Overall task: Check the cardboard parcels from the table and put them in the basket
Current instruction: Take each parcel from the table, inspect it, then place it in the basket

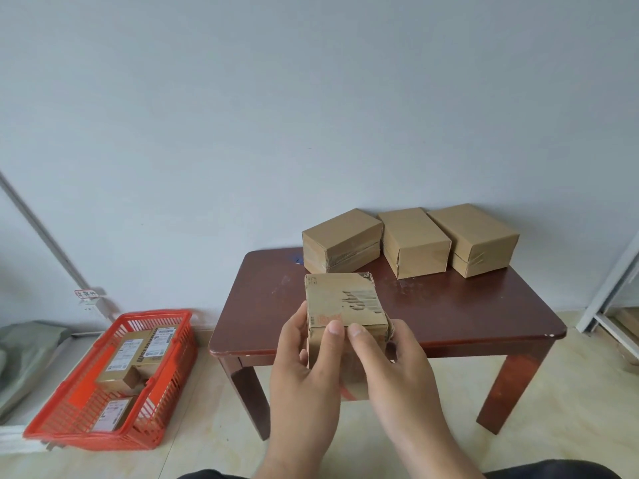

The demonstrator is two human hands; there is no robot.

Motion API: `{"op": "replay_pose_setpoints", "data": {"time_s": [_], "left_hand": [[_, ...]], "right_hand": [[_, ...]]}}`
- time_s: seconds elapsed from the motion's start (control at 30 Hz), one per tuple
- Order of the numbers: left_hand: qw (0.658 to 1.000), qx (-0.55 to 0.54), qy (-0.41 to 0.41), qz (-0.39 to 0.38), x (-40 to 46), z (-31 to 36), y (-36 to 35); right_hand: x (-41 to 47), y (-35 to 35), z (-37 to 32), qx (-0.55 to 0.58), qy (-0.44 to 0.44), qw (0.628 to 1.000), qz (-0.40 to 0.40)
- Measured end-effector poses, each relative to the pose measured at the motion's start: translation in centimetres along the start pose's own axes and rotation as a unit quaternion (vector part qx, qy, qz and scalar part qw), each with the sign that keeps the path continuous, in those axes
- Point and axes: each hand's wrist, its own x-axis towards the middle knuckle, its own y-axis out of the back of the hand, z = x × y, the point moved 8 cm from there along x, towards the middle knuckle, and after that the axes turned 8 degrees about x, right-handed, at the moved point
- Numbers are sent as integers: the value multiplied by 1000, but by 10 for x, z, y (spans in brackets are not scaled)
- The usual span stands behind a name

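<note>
Head view: checking step, left hand (304, 357) and right hand (390, 361) gripping parcel (344, 302); next, leftward carry into basket (157, 316).

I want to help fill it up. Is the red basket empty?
No, not empty. The red basket on the floor already holds cardboard parcels with white labels; at least three show through its sides.

- Print on the held parcel (342, 302) was too smeared to read.
- Labels on the parcels in the red basket (69, 428) were way too small to make out.
- Right-side door frame (608, 288) was cut off by the edge.
</note>
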Motion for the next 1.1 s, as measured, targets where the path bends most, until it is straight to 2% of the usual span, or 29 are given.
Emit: {"op": "replay_pose_setpoints", "data": {"time_s": [0.47,0.83,1.1], "left_hand": [[1000,26,7,1,-10,0,-4],[999,6,-27,20,-35,15,-5],[996,-44,-30,66,-46,22,11]], "right_hand": [[-6,6,10,14,-39,999,-8],[-18,20,-16,-7,36,999,5],[-37,19,-31,-60,64,995,-39]]}}
